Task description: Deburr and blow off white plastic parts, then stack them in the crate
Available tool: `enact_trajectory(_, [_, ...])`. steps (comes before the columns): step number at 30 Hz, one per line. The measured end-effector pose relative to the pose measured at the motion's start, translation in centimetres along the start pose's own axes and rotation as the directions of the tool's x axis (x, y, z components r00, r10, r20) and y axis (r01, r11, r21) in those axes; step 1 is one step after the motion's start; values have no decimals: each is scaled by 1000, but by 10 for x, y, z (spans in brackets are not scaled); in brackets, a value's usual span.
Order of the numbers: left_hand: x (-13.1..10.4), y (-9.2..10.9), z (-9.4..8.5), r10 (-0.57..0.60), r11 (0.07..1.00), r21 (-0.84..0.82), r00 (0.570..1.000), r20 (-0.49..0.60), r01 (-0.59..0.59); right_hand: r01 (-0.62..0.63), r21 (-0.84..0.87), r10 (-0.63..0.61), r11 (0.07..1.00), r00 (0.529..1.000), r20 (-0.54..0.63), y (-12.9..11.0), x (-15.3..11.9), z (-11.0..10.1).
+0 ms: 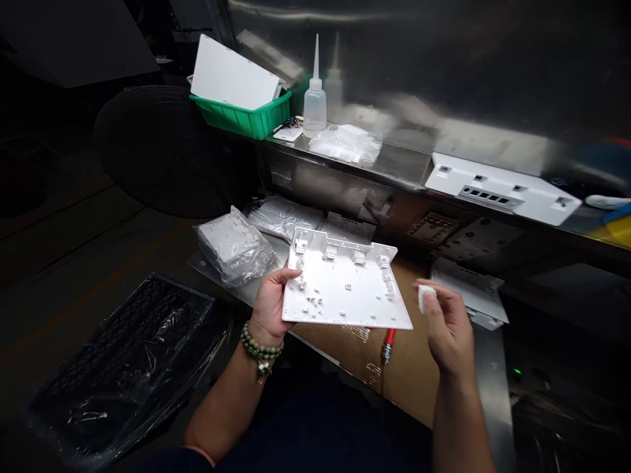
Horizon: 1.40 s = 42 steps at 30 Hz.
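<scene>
A flat white plastic panel (pixel 340 289) with clips and small posts on its upper face is held up over the bench. My left hand (pixel 270 303) grips it at its left edge, thumb on top. To the right of the panel and apart from it, my right hand (pixel 447 328) pinches a small white pad (pixel 425 298) between thumb and fingers. Beneath the panel lies brown cardboard (pixel 411 374), with a red-handled tool (pixel 388 347) on it.
Bagged white parts (pixel 234 243) lie at the bench's left, and another white panel (pixel 468 289) at its right. The shelf holds a green bin (pixel 241 118), a squeeze bottle (pixel 315 108) and a long white part (pixel 503 190). A black crate (pixel 123 368) stands lower left.
</scene>
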<state>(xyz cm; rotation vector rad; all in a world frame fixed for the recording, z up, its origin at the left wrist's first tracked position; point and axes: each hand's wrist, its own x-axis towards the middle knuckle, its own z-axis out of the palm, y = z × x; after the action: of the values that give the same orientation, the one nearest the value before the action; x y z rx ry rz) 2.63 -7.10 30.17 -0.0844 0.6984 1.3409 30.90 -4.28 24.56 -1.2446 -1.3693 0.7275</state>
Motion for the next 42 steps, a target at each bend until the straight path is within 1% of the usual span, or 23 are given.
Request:
enact_trajectory(1, [-2,-1,5,57,998,9,998,13,-57,79,-116,-84,990,996,-38,-6,0,1])
enact_trajectory(2, [-3,-4,10,110,994,22,994,23,-111,151,-180,-160,972,987,-33,-15,-2,4])
enact_trajectory(3, [-4,-7,14,157,987,37,987,30,-158,210,-190,-211,959,977,17,-26,-7,10])
enact_trajectory(4, [-5,-10,18,197,979,51,980,35,-198,255,-150,-242,955,965,101,-39,-13,18])
enact_trajectory(6, [-6,-17,25,255,964,68,966,48,-258,315,-26,-293,949,906,306,-65,-29,37])
enact_trajectory(7, [-6,-20,28,272,959,68,960,59,-276,338,22,-322,941,872,368,-76,-37,48])
enact_trajectory(9, [-7,-24,31,285,955,59,955,77,-290,385,83,-383,919,823,420,-91,-49,65])
enact_trajectory(11, [-8,-26,32,288,954,56,953,96,-294,430,108,-433,896,796,424,-97,-54,75])
enact_trajectory(14, [-10,-27,30,316,943,68,940,125,-326,468,90,-457,879,774,438,-94,-53,75])
enact_trajectory(17, [-10,-28,28,339,933,78,931,136,-351,473,68,-453,878,778,434,-92,-50,74])
enact_trajectory(19, [-8,-29,27,350,929,77,927,135,-362,487,80,-474,870,779,410,-93,-52,77])
enact_trajectory(23, [-7,-23,22,335,937,57,934,121,-344,522,78,-500,850,750,432,-91,-55,82])
enact_trajectory(24, [-7,-18,19,320,944,42,940,121,-327,517,55,-486,854,758,435,-87,-52,79])
enact_trajectory(25, [-8,-12,14,304,951,19,945,125,-308,503,23,-464,864,780,420,-81,-48,72])
enact_trajectory(26, [-9,-6,8,283,959,-13,950,133,-284,473,-21,-429,881,817,385,-73,-42,62])
enact_trajectory(28, [-10,8,-6,250,967,-101,952,175,-236,376,-122,-341,919,910,236,-57,-29,38])
enact_trajectory(29, [-11,14,-13,237,967,-150,950,206,-208,321,-167,-300,932,944,141,-50,-24,25])
enact_trajectory(30, [-13,19,-18,236,961,-197,943,234,-192,274,-204,-269,940,962,52,-43,-19,14])
enact_trajectory(32, [-16,24,-26,249,950,-255,928,277,-179,228,-235,-247,945,967,-57,-35,-13,1])
enact_trajectory(33, [-17,25,-28,256,948,-260,925,281,-183,227,-234,-248,945,967,-63,-34,-13,-1])
enact_trajectory(37, [-20,20,-25,265,956,-176,946,186,-233,279,-218,-270,935,960,72,-38,-18,10])
enact_trajectory(39, [-20,18,-25,267,960,-126,954,137,-251,307,-231,-293,923,952,94,-40,-21,15])
enact_trajectory(42, [-19,20,-32,235,971,-80,963,134,-225,349,-241,-328,906,937,122,-33,-22,15])
